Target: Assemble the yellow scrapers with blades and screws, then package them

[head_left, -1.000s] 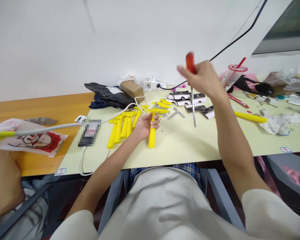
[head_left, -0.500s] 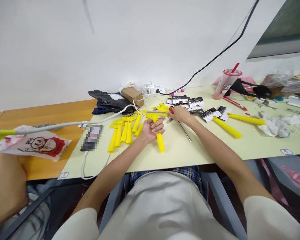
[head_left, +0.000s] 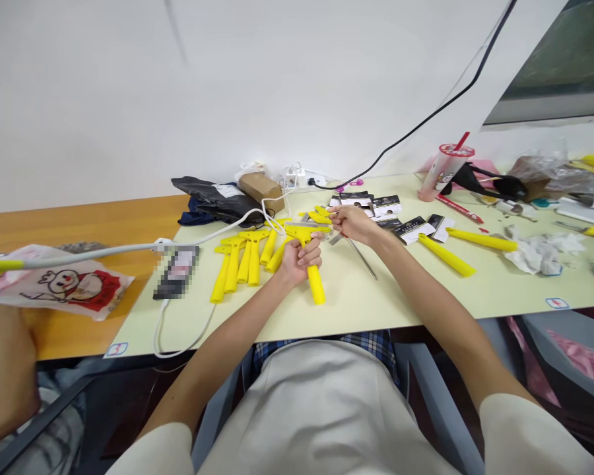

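At far left, another person's bare limb close under a thick pale cable; if jogged there, could drag that cable across the table. Then a blurred, phone-like slab, with a thin white lead looping down to the near edge, easily caught by a passing forearm. Next, a row of yellow scrapers, close together near the cable, likely to scatter under any tug. Mid-table, just right of that row, the held yellow scraper, head pointing away and handle end toward the near edge; left hand closed around the handle below the head, fingers curled. With only one hand on it, could twist under sideways pressure at the head. Near the head, a loose metal strip, perhaps sharp enough to nick a careless finger. Beside it, right hand, partly closed, thumb and fingertips drawn near one another; cannot tell whether pinching something small. Just below, a metal shaft slanting toward the near edge, able to roll if brushed by the wrist. Farther right, printed cards and a loose yellow handle, both apt to shift if swept by the right forearm.
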